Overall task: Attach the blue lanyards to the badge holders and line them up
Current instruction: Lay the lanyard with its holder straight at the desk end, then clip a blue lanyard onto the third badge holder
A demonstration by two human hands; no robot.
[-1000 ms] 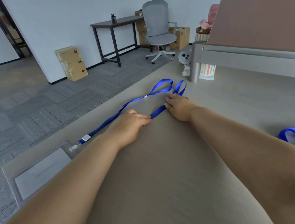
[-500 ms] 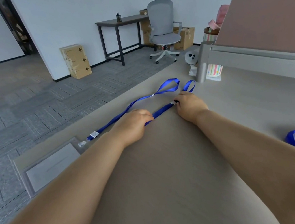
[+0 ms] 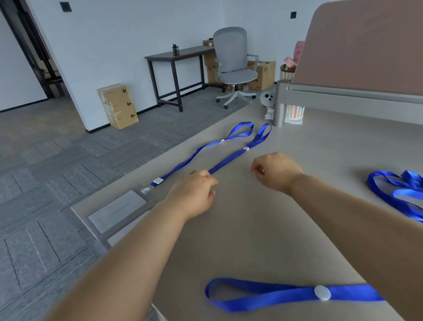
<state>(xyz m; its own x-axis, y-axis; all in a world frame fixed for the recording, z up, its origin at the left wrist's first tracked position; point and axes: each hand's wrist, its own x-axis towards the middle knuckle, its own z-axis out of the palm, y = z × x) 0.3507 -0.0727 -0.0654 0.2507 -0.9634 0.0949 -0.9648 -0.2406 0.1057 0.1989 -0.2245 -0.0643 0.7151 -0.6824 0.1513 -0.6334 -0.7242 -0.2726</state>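
Head view: card inside badge holder (image 3: 116, 213).

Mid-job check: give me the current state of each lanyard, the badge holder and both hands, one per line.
far lanyard: laid out straight, clip end at the badge holder.
second lanyard: laid out straight beside it, near end hidden under the left hand.
near lanyard: loose on the table, no holder seen.
lanyard pile: tangled, unsorted.
badge holder: flat at the table corner.
left hand: on the second lanyard's end; grip unclear.
right hand: loosely curled, holding nothing.
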